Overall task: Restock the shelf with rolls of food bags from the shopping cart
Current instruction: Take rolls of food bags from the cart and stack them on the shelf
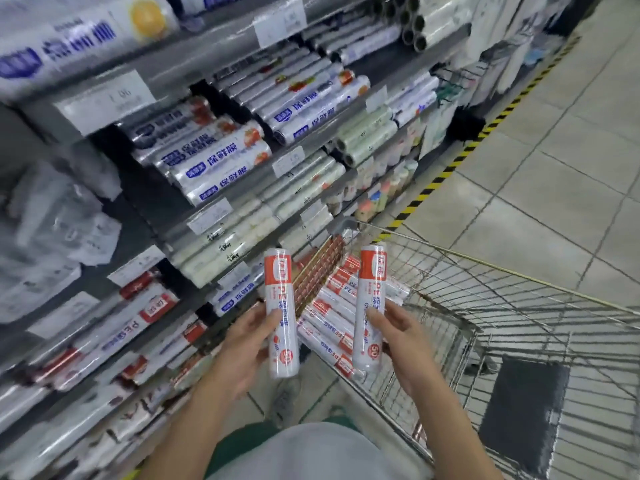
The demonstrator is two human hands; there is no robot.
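at the shelf (207, 57), looking down. gripping one red-and-white pe food bag roll (281, 306) upright in the left hand (247, 344), thumb across its front, low on the tube. gripping a second matching roll (371, 296) upright in the right hand (401, 336), fingers curled round its middle. held side by side, apart, over the near left end of the wire shopping cart (519, 306). more of the same rolls (332, 317) lying stacked in that end of the cart, just beside the shelving. similar red-labelled rolls (138, 327) lying on a lower shelf at left; blue-labelled cling film rolls (221, 164) higher up. yellow-and-black floor tape (460, 157) along the shelf base, blurred
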